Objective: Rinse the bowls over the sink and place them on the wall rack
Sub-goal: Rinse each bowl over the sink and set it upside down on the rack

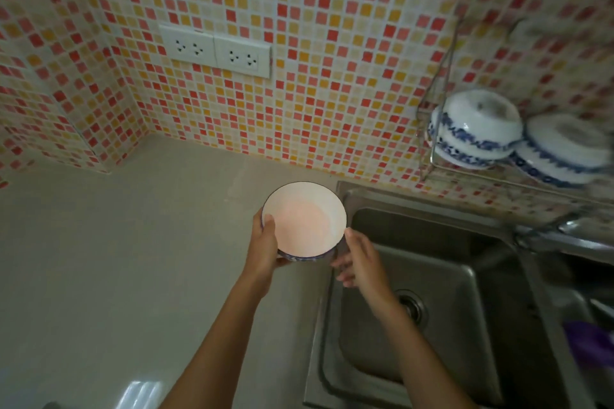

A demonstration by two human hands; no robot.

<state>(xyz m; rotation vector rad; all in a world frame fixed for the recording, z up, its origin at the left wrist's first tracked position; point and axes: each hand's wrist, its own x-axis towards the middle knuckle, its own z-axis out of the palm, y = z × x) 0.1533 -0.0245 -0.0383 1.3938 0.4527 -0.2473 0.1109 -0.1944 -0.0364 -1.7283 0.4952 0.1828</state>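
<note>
Head view — left hand (265, 242) gripped the bowl (304, 220) by its near-left rim, thumb inside, bowl mouth-up over the counter edge just left of the sink (432, 276). Right hand (360, 262) was open, fingertips at the bowl's right side. Rack (438, 83) already held inverted bowls (478, 123). Best to carry it across over the basin before tilting — both hands steadying.

Bowl (304, 219) over counter (116, 259), sink (432, 276) just right, stacked bowls (475, 128) on wall rack (438, 83) beyond.
</note>
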